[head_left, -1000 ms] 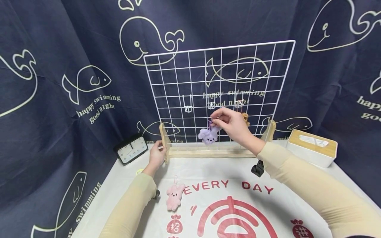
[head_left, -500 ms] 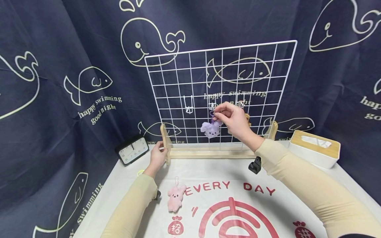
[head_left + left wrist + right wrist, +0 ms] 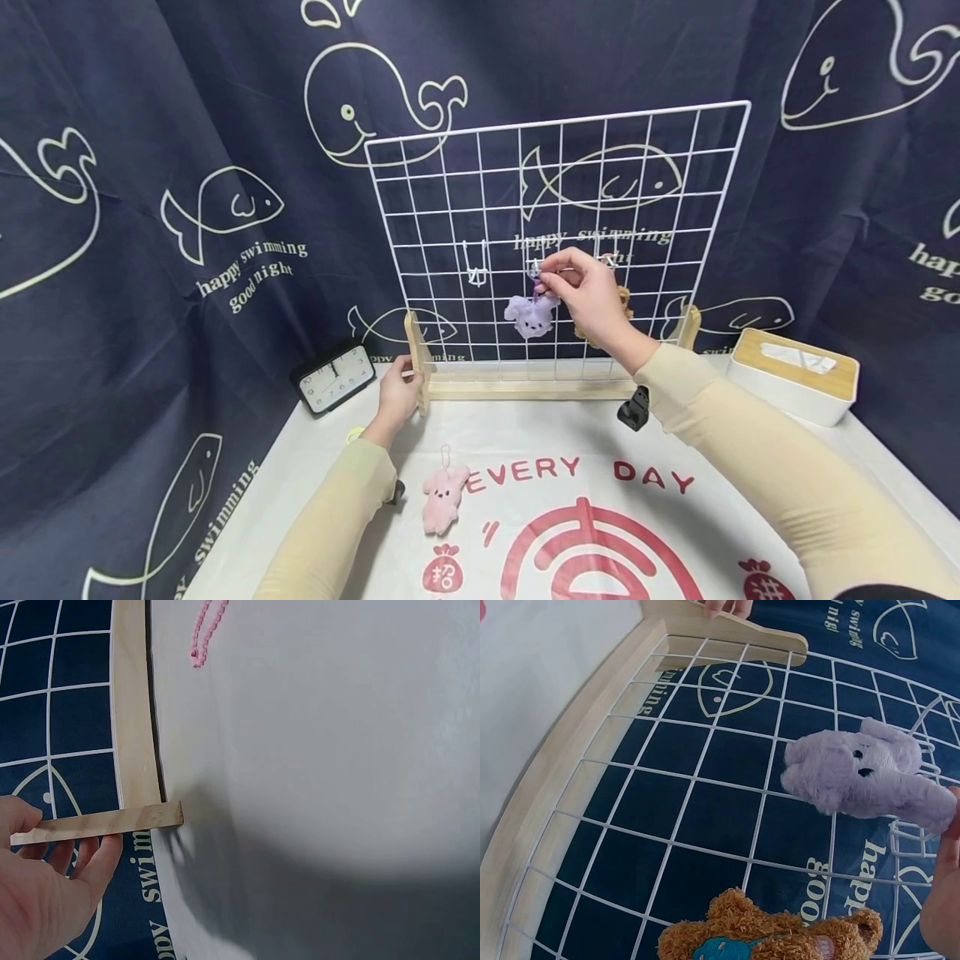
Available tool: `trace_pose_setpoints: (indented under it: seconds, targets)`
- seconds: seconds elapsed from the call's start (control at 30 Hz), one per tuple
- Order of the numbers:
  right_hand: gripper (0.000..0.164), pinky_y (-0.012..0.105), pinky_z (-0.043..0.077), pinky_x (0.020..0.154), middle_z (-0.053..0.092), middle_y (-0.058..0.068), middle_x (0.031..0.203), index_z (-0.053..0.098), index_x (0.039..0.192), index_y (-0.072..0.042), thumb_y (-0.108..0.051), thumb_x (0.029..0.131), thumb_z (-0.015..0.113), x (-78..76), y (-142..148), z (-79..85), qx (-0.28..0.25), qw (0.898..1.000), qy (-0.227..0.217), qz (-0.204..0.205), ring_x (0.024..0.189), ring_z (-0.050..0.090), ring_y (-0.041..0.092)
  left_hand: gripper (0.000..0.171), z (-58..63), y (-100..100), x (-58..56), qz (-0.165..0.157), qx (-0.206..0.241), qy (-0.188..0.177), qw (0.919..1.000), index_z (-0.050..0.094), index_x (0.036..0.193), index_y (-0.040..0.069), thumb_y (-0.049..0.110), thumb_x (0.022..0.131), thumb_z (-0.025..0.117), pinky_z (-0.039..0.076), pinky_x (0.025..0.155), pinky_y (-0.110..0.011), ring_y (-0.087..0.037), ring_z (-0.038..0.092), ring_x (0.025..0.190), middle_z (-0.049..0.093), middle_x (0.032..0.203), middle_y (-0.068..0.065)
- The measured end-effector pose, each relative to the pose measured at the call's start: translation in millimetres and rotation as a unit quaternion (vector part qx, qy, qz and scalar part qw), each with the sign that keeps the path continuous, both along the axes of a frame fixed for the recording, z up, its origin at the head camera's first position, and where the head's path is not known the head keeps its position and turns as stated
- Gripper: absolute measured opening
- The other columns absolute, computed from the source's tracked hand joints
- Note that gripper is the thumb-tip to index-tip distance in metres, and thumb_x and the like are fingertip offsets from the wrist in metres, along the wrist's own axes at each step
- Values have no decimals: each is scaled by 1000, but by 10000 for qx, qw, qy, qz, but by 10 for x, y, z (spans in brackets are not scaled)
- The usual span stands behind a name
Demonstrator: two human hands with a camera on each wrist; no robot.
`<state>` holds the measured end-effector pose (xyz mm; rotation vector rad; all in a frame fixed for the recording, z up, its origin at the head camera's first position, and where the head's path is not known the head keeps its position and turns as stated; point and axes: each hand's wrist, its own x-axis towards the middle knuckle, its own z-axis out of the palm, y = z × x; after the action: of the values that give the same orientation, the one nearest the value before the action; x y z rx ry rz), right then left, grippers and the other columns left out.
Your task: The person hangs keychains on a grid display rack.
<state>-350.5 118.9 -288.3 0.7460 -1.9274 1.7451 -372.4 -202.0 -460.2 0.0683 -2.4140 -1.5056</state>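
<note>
My right hand (image 3: 588, 296) pinches the purple loop of a lilac plush keychain (image 3: 532, 318) with big ears. The loop is right at the middle white hook (image 3: 535, 267) of a white wire grid (image 3: 501, 200); I cannot tell whether it is over the hook. In the right wrist view, the lilac plush (image 3: 855, 769) dangles in front of the grid. My left hand (image 3: 397, 390) grips the grid's left wooden support (image 3: 97, 823), thumb on one side and fingers on the other. A curly brown plush (image 3: 757, 930) hangs at the right, partly behind my right hand in the head view.
A pink plush keychain (image 3: 444, 500) lies on the white tabletop by my left forearm. On the grid's left is another white hook (image 3: 476, 275). A black clock (image 3: 333, 381) stands at left, a tissue box (image 3: 795, 375) at right. Behind hangs a dark blue curtain (image 3: 600, 50).
My right hand has risen with the lilac plush, bringing its loop up to the middle hook. The left hand has stayed on the wooden support.
</note>
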Motion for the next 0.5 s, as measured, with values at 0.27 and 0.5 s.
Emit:
trace_pose_setpoints:
  seconds: [0.27, 0.5]
  targets:
    - [14, 18, 60, 66, 67, 25, 98, 64, 108, 14, 9, 95, 64, -45, -14, -6, -137, 9999, -14, -79, 75, 69, 12, 38, 31, -2, -19, -10, -19, 98, 10000, 56, 135, 0, -1, 97, 58, 55, 102, -47, -41, 61, 119, 59, 132, -23]
    - [14, 19, 61, 67, 69, 28, 101, 65, 109, 11, 6, 96, 65, -95, -18, -32, 75, 9995, -113, -279, 76, 69, 12, 39, 31, -1, 13, -59, 10, -10, 10000, 54, 137, 0, 0, 98, 57, 53, 105, -49, -42, 59, 122, 58, 134, -24]
